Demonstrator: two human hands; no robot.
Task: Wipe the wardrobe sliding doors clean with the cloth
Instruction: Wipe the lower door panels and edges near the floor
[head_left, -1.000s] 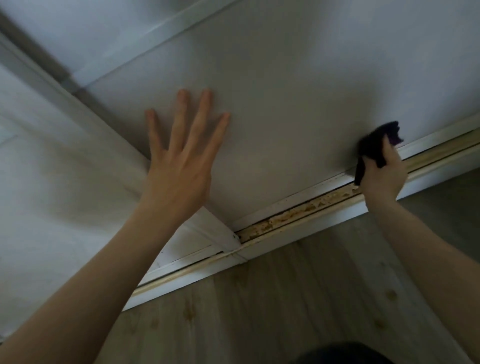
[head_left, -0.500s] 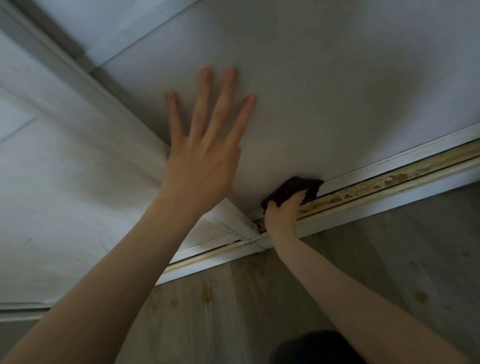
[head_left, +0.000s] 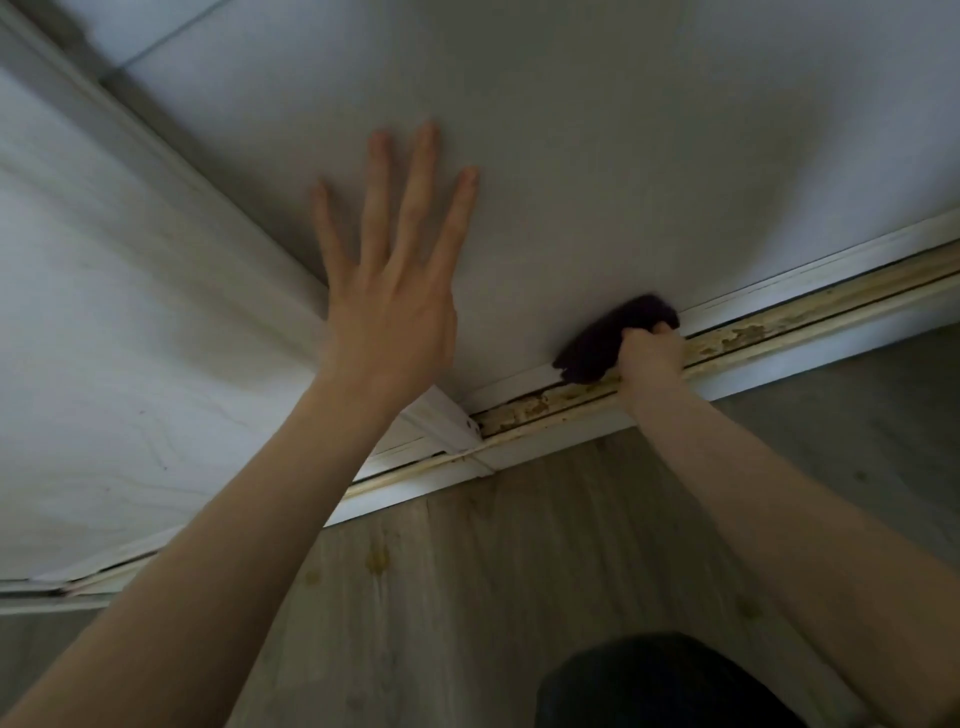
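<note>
A white sliding wardrobe door (head_left: 623, 156) fills the upper middle of the view. My left hand (head_left: 395, 291) lies flat on it, fingers straight and spread. At the door's bottom edge my right hand (head_left: 649, 356) grips a dark purple cloth (head_left: 608, 338) and presses it against the panel just above the track. A second white door (head_left: 104, 338) stands to the left, overlapping behind the first.
The floor track (head_left: 753, 332) below the doors is stained yellow-brown and flaking. A wood-pattern floor (head_left: 519, 571) spreads beneath it. Something dark and rounded (head_left: 660, 680) sits at the bottom edge of the view.
My right hand swept the cloth left along the door's bottom edge, then came back a little to the right. My left hand stayed flat on the door.
</note>
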